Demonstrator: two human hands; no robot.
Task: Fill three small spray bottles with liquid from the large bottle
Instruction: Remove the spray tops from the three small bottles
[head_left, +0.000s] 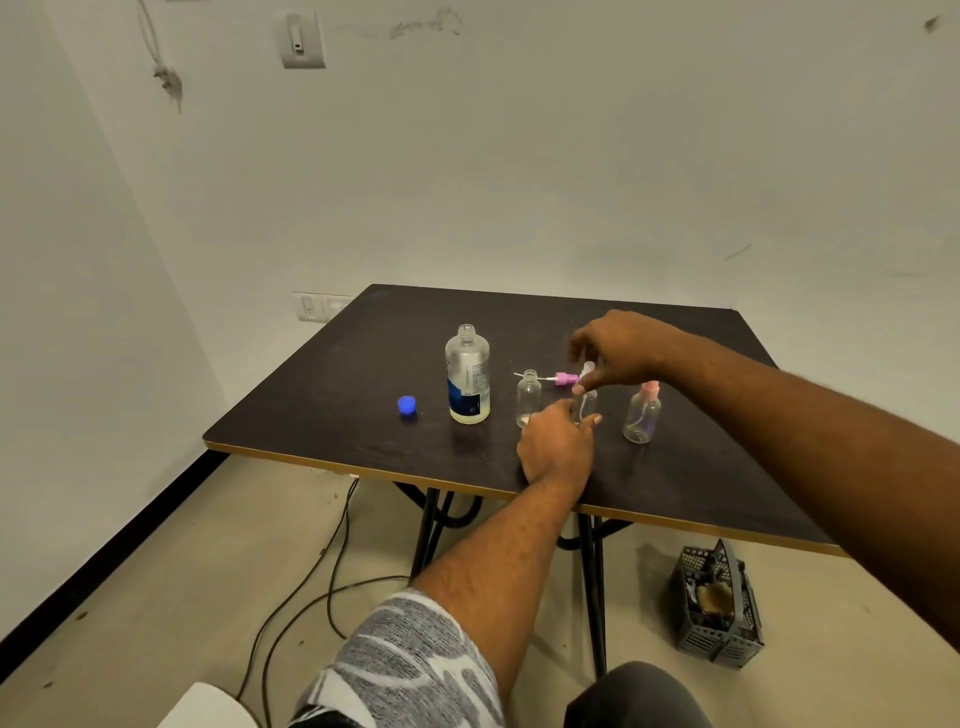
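Observation:
The large clear bottle (467, 376) stands uncapped on the dark table (337, 405), its blue cap (407, 405) lying to its left. An open small bottle (528, 397) stands right of it, with a pink spray top (563, 378) lying behind. My left hand (558, 444) grips the body of the middle small bottle (587, 402). My right hand (621, 351) pinches that bottle's white spray top (587, 370) from above. A third small bottle (642, 413) with a pink top stands at the right.
A grey plastic basket (719, 605) sits on the floor under the table's right side. Black cables (322, 571) trail across the floor at the left. A white object (208, 709) shows at the bottom edge. Walls stand close behind and at the left.

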